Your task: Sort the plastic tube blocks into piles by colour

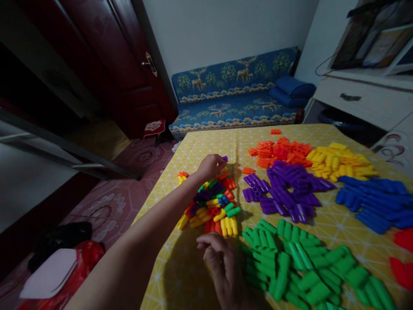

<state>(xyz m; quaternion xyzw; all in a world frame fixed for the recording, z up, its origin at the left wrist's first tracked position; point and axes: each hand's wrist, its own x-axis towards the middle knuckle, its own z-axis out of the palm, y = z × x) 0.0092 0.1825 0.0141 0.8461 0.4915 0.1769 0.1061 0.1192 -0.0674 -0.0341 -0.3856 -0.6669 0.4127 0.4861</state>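
My left hand [211,166] reaches over the far side of a mixed pile of plastic building blocks [211,202], its fingers closed on a purple building block [225,159]. Red, yellow, green, blue and purple pieces lie jumbled in that pile, partly covered by my left forearm. Close to the near edge of the pile, my right hand [222,269] is curled, with its fingers drawn in; whatever they may hold is hidden. Just right of it spreads a heap of green blocks [293,258]. Purple blocks [287,187] form a separate heap farther back.
Orange blocks [280,150], yellow blocks [342,161], blue blocks [377,200] and red blocks [403,239] lie in groups on the yellow patterned tablecloth [193,148]. Beyond the table stand a blue sofa [232,90] and a dark red door [119,64]. White drawers [368,97] flank the right side.
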